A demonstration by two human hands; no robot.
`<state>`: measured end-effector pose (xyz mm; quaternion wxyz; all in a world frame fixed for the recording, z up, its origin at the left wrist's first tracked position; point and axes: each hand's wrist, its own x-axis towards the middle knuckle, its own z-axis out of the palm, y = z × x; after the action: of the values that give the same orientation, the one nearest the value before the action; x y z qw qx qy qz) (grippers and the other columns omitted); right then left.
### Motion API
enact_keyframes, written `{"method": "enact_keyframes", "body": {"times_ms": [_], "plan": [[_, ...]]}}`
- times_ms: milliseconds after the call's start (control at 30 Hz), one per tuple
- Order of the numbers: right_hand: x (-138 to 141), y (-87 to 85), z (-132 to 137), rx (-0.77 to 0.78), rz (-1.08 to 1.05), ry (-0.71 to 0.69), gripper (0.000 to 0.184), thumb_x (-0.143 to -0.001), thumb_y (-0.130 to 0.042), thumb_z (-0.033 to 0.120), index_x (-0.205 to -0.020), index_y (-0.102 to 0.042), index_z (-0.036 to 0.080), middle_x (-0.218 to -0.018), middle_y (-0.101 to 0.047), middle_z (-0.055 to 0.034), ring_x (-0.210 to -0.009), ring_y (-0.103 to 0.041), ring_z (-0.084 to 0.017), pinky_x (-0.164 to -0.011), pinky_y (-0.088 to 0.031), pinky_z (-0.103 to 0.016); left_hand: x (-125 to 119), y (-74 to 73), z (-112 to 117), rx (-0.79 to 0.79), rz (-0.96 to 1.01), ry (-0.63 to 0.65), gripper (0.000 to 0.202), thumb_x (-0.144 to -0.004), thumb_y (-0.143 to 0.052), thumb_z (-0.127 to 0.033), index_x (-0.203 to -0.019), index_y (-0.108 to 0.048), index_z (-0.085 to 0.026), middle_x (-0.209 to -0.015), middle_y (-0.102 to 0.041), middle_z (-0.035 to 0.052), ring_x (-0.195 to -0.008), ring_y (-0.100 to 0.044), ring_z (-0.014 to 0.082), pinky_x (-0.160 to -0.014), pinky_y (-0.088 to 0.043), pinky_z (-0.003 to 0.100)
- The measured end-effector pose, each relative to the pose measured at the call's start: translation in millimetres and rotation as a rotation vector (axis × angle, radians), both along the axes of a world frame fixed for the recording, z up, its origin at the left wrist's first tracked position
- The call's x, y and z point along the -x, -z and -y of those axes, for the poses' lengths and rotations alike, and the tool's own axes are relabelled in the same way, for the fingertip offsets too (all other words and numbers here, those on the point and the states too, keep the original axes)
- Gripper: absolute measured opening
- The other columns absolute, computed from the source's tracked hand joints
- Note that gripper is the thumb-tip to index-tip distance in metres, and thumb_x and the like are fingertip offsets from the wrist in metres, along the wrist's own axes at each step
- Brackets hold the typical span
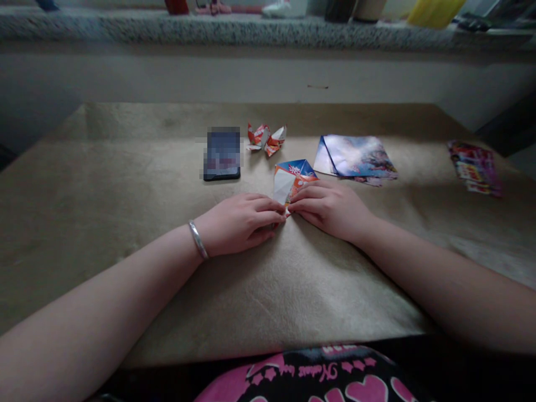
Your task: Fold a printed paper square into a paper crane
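A partly folded piece of printed paper (pixel 285 183), white with orange and blue areas, lies on the table in front of me. My left hand (pixel 247 220), with a silver bangle at the wrist, presses its fingertips together on the near left edge of the paper. From the other side my right hand (pixel 330 206) pinches the lower right part, its fingers covering some of the print. The fingertips of both hands almost meet at the paper's near corner. Just beyond the paper stand folded red-and-white paper figures (pixel 267 139), shaped like birds.
A phone (pixel 223 153) with a blurred screen lies left of the figures. Right of the paper is a stack of printed sheets (pixel 358 156); farther right lie more colourful papers (pixel 475 167). A speckled stone ledge (pixel 251 29) holding several items runs behind the table (pixel 268 301).
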<state>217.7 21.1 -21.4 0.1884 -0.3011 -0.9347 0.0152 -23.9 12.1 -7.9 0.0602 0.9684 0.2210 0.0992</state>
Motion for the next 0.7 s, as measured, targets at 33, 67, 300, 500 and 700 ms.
{"method": "enact_keyframes", "body": {"times_ms": [33, 67, 300, 500, 700], "plan": [[0.0, -0.2, 0.1, 0.001, 0.000, 0.002, 0.024, -0.092, -0.049, 0.025, -0.096, -0.073, 0.024, -0.103, -0.072, -0.0055, -0.097, -0.063, -0.020, -0.089, -0.046, -0.036, 0.2, 0.2, -0.1, 0.003, 0.004, 0.000, 0.027, -0.089, -0.051, -0.024, -0.114, -0.062, -0.019, -0.122, -0.062, 0.0085, -0.108, -0.060, 0.0200, -0.095, -0.049, 0.036], [0.0, -0.3, 0.2, 0.001, 0.000, 0.004, 0.024, -0.092, -0.049, 0.025, -0.095, -0.073, 0.024, -0.103, -0.072, -0.0054, -0.096, -0.063, -0.020, -0.089, -0.046, -0.036, 0.2, 0.2, -0.1, 0.005, 0.008, 0.001, 0.027, -0.089, -0.052, -0.024, -0.114, -0.062, -0.019, -0.121, -0.063, 0.0085, -0.108, -0.060, 0.0201, -0.094, -0.049, 0.036], [-1.2, 0.7, 1.5, -0.001, 0.004, 0.023, 0.024, -0.091, -0.050, 0.025, -0.096, -0.073, 0.022, -0.104, -0.071, -0.0058, -0.098, -0.063, -0.020, -0.090, -0.047, -0.035, -0.1, -1.5, 0.0, 0.019, 0.006, -0.007, 0.028, -0.089, -0.052, -0.023, -0.114, -0.062, -0.018, -0.120, -0.063, 0.0089, -0.107, -0.060, 0.0202, -0.094, -0.049, 0.036], [-2.2, 0.7, 3.5, 0.039, -0.010, 0.056, 0.023, -0.090, -0.050, 0.023, -0.097, -0.072, 0.024, -0.107, -0.071, -0.0048, -0.098, -0.064, -0.019, -0.087, -0.048, -0.032, 0.5, -0.6, 0.0, 0.013, -0.005, 0.001, 0.028, -0.089, -0.051, -0.023, -0.115, -0.062, -0.019, -0.121, -0.063, 0.0083, -0.108, -0.059, 0.0204, -0.094, -0.049, 0.036], [-2.5, 0.7, 3.7, 0.024, 0.015, 0.071, 0.024, -0.090, -0.049, 0.025, -0.096, -0.072, 0.023, -0.106, -0.071, -0.0047, -0.096, -0.063, -0.019, -0.086, -0.047, -0.032, 1.3, 0.6, -0.8, 0.002, -0.012, -0.004, 0.030, -0.090, -0.051, -0.024, -0.117, -0.062, -0.020, -0.122, -0.062, 0.0073, -0.109, -0.059, 0.0211, -0.094, -0.049, 0.036]]}}
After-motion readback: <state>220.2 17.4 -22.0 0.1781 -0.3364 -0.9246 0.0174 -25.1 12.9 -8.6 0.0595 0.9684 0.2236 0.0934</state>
